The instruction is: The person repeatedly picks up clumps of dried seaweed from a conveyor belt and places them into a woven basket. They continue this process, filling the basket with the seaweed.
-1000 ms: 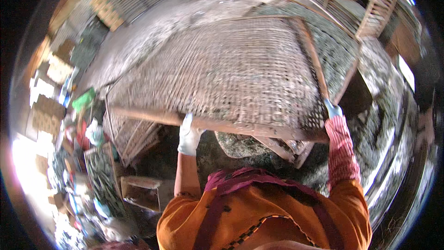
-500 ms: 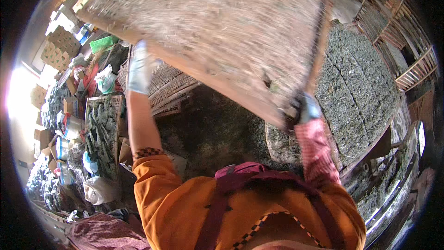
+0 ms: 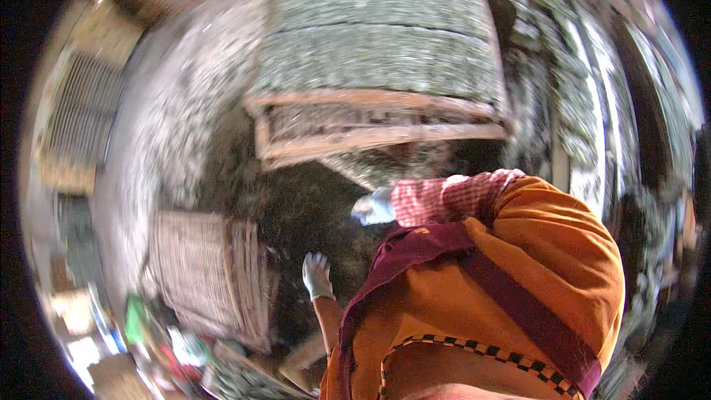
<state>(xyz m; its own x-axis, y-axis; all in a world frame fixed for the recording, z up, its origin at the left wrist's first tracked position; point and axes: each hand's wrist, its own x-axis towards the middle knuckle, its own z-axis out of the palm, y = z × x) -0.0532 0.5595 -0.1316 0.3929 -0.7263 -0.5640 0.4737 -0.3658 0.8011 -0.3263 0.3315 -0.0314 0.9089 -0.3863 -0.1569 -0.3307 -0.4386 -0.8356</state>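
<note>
My left hand (image 3: 317, 275), in a pale glove, hangs low in front of me with its fingers stretched out and nothing in it. My right hand (image 3: 374, 207), also gloved, is in front of my chest at the end of a red checked sleeve (image 3: 437, 200). Its fingers are blurred, and no object shows in it. A stack of wood-framed slatted trays (image 3: 196, 267) lies left of my left hand. Ahead of my right hand, apart from it, is a wood-framed rack (image 3: 378, 96) bearing grey-green leafy material (image 3: 370, 59) in bands.
Dark floor (image 3: 304, 200) lies between the stack and the rack. More slatted frames (image 3: 78, 104) stand at the far left. Cardboard boxes (image 3: 118, 378) and a green crate (image 3: 135, 318) sit at the lower left. Long shelves with leafy material (image 3: 570, 96) run along the right.
Both hands have let go of the large wood-framed woven tray and come down closer to my body. My view has swung to the right, bringing the leaf-covered rack in front of me.
</note>
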